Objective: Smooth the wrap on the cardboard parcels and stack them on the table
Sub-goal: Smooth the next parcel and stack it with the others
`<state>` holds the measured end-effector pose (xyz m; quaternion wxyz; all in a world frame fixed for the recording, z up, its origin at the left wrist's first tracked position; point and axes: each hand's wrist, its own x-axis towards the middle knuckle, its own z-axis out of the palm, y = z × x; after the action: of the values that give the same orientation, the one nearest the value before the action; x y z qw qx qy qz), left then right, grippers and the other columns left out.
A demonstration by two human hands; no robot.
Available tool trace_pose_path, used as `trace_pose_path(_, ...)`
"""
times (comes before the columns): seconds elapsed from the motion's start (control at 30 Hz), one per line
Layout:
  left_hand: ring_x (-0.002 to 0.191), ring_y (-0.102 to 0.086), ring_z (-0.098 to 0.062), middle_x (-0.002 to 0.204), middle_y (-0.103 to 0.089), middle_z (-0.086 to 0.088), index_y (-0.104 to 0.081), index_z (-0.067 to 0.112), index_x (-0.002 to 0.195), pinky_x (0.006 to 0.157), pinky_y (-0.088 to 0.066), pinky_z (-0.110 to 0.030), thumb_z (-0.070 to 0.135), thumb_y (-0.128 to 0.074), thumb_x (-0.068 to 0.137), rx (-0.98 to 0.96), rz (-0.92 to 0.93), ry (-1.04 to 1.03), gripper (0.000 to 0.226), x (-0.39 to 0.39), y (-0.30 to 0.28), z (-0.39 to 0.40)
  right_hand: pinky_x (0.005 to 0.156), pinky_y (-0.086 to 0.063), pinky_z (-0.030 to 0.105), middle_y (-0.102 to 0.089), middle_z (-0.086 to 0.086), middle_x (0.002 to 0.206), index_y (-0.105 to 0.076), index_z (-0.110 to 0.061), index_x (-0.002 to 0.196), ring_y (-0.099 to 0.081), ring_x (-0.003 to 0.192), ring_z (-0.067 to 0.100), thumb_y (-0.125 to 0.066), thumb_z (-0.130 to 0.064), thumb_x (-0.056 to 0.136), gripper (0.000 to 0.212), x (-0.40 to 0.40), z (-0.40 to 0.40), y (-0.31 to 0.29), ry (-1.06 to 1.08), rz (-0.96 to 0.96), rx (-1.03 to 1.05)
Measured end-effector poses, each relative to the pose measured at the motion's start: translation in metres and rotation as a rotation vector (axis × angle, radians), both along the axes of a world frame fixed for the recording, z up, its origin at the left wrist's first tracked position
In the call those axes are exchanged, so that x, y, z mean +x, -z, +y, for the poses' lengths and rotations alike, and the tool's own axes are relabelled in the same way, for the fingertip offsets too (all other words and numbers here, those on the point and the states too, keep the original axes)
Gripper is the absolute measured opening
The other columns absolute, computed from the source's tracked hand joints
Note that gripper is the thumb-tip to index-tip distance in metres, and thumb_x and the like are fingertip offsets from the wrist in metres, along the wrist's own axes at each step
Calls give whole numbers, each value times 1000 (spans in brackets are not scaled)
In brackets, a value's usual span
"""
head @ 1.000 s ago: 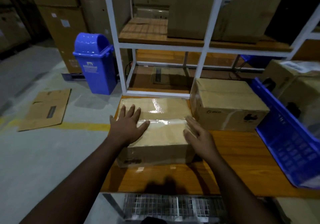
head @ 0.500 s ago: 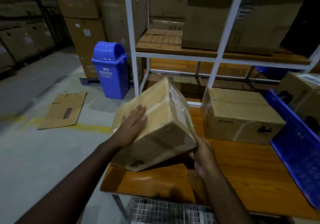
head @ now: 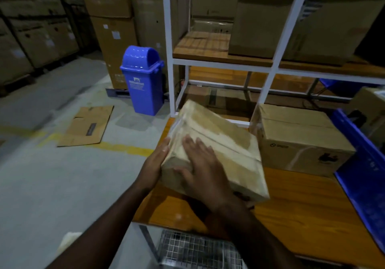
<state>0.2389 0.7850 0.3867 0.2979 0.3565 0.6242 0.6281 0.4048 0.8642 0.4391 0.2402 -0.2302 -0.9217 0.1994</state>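
Both hands are on the tilted, film-wrapped brown cardboard parcel [head: 216,148], which is lifted clear of the orange-brown wooden surface [head: 302,212] on its near-left part. From the left, the left hand [head: 155,164] cups the parcel's near-left corner, its fingers curled against the side face, seemingly to bear the weight and steady the tilt. Just right of it, the right hand [head: 200,162] lies flat on the upturned face with fingers straight and spread (a pressing palm, not a grip), which fits rubbing the clear wrap down against the cardboard while the other hand props the box. Held at this slant, a side that would otherwise be awkward to reach is turned up toward the person.

Farther right, a second brown cardboard parcel [head: 300,139] sits squarely on the surface near the white metal shelving frame [head: 270,81], likely the base for the stack. At the far right edge a blue plastic crate [head: 362,164] leans in. Off to the far left on the floor stand a blue plastic swing-lid bin [head: 143,81] and a flattened sheet of cardboard [head: 87,127], apart from the work.
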Motion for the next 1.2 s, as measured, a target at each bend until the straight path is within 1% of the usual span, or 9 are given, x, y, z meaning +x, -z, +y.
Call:
trace_pose_path(0.13, 141, -50, -15, 143, -60, 13, -49, 28, 144, 110, -43, -25, 34, -36, 110, -45, 20, 103, 37, 1, 1, -8, 128, -10, 44, -42, -3, 164, -41, -27, 158, -27, 156, 25, -68, -31, 97, 68, -20, -11, 25, -40, -132, -52)
trace_pose_path(0.23, 154, -28, -11, 165, -32, 11, -33, 29, 159, 124, -29, -37, 55, -34, 104, -123, 88, 171, 61, 4, -5, -1, 129, -9, 47, -54, -5, 155, -53, -30, 147, -32, 153, 22, -65, -22, 98, 50, -22, -11, 31, -110, -170, -145)
trace_pose_path(0.4, 156, -8, -6, 171, -14, 11, -24, 27, 163, 128, -13, -37, 53, -34, 108, -269, 533, 102, 62, 3, -7, 20, 102, -52, 38, -68, -13, 135, -62, -37, 138, -63, 118, 8, -57, -49, 98, 41, 4, 37, 21, -30, -49, -258)
trace_pose_path(0.5, 158, -1, -14, 172, -10, 3, -21, 21, 163, 128, -4, -43, 48, -34, 108, -366, 913, 94, 63, 1, -5, 48, 124, -26, 45, -27, -6, 171, -30, -36, 161, -26, 156, 19, -51, -53, 104, 63, 30, 92, 21, 208, -234, -95)
trace_pose_path(0.57, 158, 1, -16, 172, -6, 2, -17, 21, 163, 126, 6, -42, 53, -30, 105, -430, 1072, 124, 68, 5, -9, 75, 128, -4, 53, 11, -7, 174, -4, -32, 166, 7, 160, 20, -38, -60, 106, 75, 35, 117, 26, 255, -445, -31)
trace_pose_path(0.63, 159, 5, -17, 173, -1, 3, -11, 22, 164, 122, 14, -43, 58, -23, 105, -482, 1184, 178, 70, 8, -9, 100, 128, 3, 55, 20, -5, 173, 3, -27, 167, 15, 160, 20, -26, -64, 106, 77, 30, 130, 34, 257, -523, -7)
trace_pose_path(0.87, 158, 7, -15, 172, 4, 4, -1, 24, 164, 124, 7, -37, 68, -1, 98, -592, 1267, 312, 79, -4, 28, 129, 129, 3, 47, -2, -9, 175, -8, -29, 167, 3, 161, 16, -12, -68, 102, 76, 17, 144, 63, 301, -528, 26)
trace_pose_path(1.03, 159, 3, -17, 172, 1, 3, -5, 23, 165, 127, 0, -39, 61, -13, 104, -594, 1250, 316, 73, -1, 12, 129, 130, -3, 49, -5, -8, 175, -12, -29, 167, 0, 161, 17, -21, -66, 105, 73, 16, 141, 49, 294, -528, 11)
trace_pose_path(1.2, 159, -1, -18, 172, -2, 3, -11, 24, 164, 123, 2, -36, 59, -19, 106, -598, 1155, 378, 69, 9, 0, 98, 113, -43, 44, -51, -7, 157, -56, -32, 148, -45, 146, 21, -45, -50, 106, 47, 31, 113, 29, 302, -377, -66)
